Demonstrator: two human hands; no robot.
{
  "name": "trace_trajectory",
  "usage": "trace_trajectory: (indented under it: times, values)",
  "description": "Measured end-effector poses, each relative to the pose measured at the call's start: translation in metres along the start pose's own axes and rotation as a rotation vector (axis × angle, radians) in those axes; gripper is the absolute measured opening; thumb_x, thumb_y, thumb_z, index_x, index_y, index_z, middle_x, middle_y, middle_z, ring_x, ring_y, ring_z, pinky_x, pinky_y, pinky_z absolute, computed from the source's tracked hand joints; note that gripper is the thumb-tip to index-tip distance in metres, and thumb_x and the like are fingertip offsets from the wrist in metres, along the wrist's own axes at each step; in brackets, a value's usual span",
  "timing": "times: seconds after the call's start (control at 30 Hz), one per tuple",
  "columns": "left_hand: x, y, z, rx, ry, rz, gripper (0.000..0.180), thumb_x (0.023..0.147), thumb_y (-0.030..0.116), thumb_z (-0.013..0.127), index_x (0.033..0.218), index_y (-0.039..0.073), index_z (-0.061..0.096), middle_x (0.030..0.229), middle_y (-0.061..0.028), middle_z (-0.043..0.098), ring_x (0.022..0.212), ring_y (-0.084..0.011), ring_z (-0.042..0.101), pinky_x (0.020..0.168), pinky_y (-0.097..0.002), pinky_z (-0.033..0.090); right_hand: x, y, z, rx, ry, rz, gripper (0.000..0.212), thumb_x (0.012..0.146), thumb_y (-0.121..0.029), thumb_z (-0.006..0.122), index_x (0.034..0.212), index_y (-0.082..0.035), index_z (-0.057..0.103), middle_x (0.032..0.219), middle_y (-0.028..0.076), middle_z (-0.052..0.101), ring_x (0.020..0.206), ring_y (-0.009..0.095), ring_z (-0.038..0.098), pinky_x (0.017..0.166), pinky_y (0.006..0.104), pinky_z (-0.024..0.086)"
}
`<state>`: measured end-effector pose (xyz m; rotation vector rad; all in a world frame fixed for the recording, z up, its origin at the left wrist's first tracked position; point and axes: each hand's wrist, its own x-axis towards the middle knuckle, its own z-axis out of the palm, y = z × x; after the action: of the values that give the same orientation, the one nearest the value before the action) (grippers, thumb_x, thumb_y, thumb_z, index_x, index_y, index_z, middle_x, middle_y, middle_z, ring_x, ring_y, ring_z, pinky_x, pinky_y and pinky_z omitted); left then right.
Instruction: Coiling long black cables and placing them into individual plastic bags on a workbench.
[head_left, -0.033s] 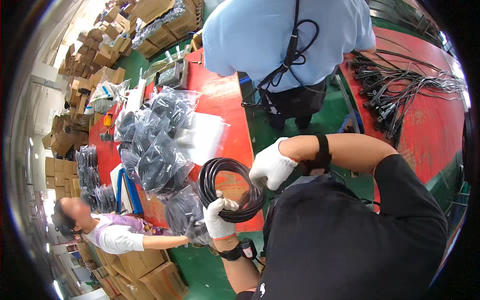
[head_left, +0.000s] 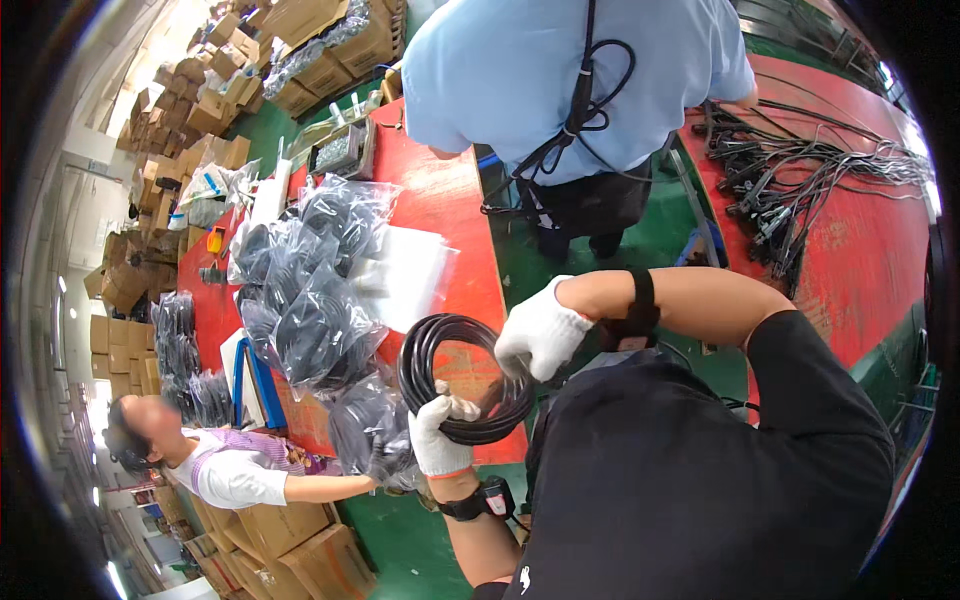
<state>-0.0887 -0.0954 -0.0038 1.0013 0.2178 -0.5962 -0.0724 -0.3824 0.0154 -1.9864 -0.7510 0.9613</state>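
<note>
- Far left: co-worker (head_left: 235, 468) in a white top, one hand (head_left: 380, 462) at a bagged coil (head_left: 360, 425).
- Left of centre: bagged coils (head_left: 318, 325), black, in clear plastic, heaped on the red surface (head_left: 455, 205); flat clear bags (head_left: 408, 275) just beside them.
- Left grip (head_left: 440, 435): white-gloved, closed around the near left part of the black coil, thumb inside the ring.
- Black coil (head_left: 415, 362), one, unbagged: held between the two grips, over the near edge of the red surface. Many turns of smooth cable; probably moderately heavy, springy rather than stiff, hardly fragile. The sheath may slide, turn over turn, and no tie is discernible, so loops could spread. Best held around the whole bundle, at two opposite sides.
- Right grip (head_left: 545, 330): white-gloved, fingers curled at the coil's right side; whether it closes fully on the turns cannot be told.
- Far right: loose black cables (head_left: 745, 175) with connectors, piled on a second red surface (head_left: 850, 240).
</note>
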Motion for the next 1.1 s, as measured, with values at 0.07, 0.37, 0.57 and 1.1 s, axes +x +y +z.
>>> trace_trajectory:
  times: [0.07, 0.37, 0.57, 1.1]
  values:
    - [0.005, -0.004, 0.01, -0.005, 0.002, -0.003, 0.031, 0.086, 0.015, 0.068, 0.114, 0.003, 0.058, 0.07, -0.0022, 0.051, 0.066, -0.0203, 0.051, 0.072, -0.0368, 0.045, -0.008, -0.011, -0.016, 0.112, -0.125, 0.071, 0.038, 0.081, -0.019, 0.068, 0.114, 0.001, 0.07, 0.095, 0.012, 0.075, 0.07, 0.022, 0.07, 0.061, 0.0376, 0.056]
    - [0.013, -0.03, 0.053, 0.262, 0.041, -0.021, 0.031, 0.076, 0.003, 0.064, 0.106, 0.001, 0.068, 0.1, -0.0024, 0.067, 0.091, -0.0166, 0.066, 0.084, -0.0334, 0.054, 0.021, 0.018, 0.03, 0.525, 0.153, 0.098, 0.043, 0.085, -0.022, 0.075, 0.118, 0.002, 0.064, 0.093, 0.01, 0.072, 0.074, 0.017, 0.072, 0.063, 0.0313, 0.06]
    - [0.017, -0.072, 0.024, 0.14, 0.065, -0.136, 0.028, 0.081, 0.004, 0.063, 0.107, -0.005, 0.067, 0.102, -0.015, 0.072, 0.092, -0.0288, 0.072, 0.089, -0.0404, 0.058, 0.019, 0.068, 0.075, 0.991, 0.01, 0.036, 0.06, 0.091, -0.019, 0.08, 0.141, -0.004, 0.05, 0.112, 0.005, 0.065, 0.094, 0.015, 0.069, 0.079, 0.0334, 0.063]
    - [0.013, -0.099, 0.014, 0.345, 0.358, 0.057, 0.015, 0.078, 0.002, 0.074, 0.092, 0.002, 0.069, 0.082, -0.0049, 0.07, 0.072, -0.0164, 0.067, 0.071, -0.0327, 0.055, 0.058, 0.135, 0.086, 1.379, 0.165, 0.14, 0.056, 0.1, -0.034, 0.067, 0.141, 0.002, 0.056, 0.125, 0.013, 0.069, 0.102, 0.022, 0.069, 0.087, 0.0377, 0.057]
